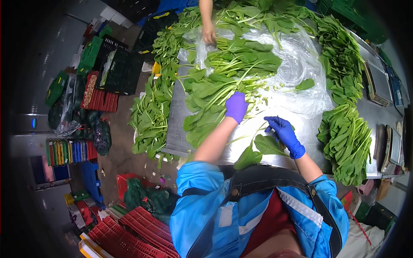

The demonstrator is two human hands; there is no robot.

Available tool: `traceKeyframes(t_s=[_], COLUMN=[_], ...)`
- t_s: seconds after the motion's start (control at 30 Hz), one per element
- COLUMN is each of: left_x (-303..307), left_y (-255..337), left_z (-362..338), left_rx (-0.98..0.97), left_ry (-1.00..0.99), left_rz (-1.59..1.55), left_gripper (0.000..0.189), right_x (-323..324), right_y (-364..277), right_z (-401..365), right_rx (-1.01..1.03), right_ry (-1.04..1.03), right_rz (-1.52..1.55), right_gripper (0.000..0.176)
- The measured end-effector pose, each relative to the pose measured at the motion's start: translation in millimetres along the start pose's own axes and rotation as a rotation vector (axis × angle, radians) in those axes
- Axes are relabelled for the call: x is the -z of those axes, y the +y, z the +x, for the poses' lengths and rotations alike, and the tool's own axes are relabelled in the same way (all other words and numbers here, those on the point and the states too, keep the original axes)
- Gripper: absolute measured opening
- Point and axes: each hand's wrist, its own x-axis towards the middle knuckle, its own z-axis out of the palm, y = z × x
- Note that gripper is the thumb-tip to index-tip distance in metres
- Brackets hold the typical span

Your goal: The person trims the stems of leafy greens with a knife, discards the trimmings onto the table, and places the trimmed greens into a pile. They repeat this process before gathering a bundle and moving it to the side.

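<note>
Two gloved hands over a steel desk [175, 129]: left hand [236, 106] grips leafy greens [215, 86], right hand [285, 134] pinches a leaf [266, 145]; red crates [137, 228] cover the floor [120, 155].

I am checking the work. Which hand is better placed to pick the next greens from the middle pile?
Probably the left hand: it rests on the middle pile of leafy greens, while the right hand is apart from it and seems to pinch a thin stem.

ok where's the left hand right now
Head view, centre: the left hand rests on the greens pile on the table, just left of the right hand.
</note>
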Motion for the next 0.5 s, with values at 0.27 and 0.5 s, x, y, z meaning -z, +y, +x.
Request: traceKeyframes(t_s=[0.27, 0.5], left_x=[82, 124], left_y=[2, 43], left_z=[-12, -63], left_rx=[-0.038, -0.155], left_ry=[-0.142, -0.372], left_rz=[-0.347, -0.495], left_gripper=[0.043, 0.033], right_x=[14, -12], right_y=[14, -15], right_z=[-5, -7], right_rx=[0.033, 0.32], right_ry=[0.051, -0.165], right_rz=[-0.203, -0.545], right_gripper=[0.028, 0.032])
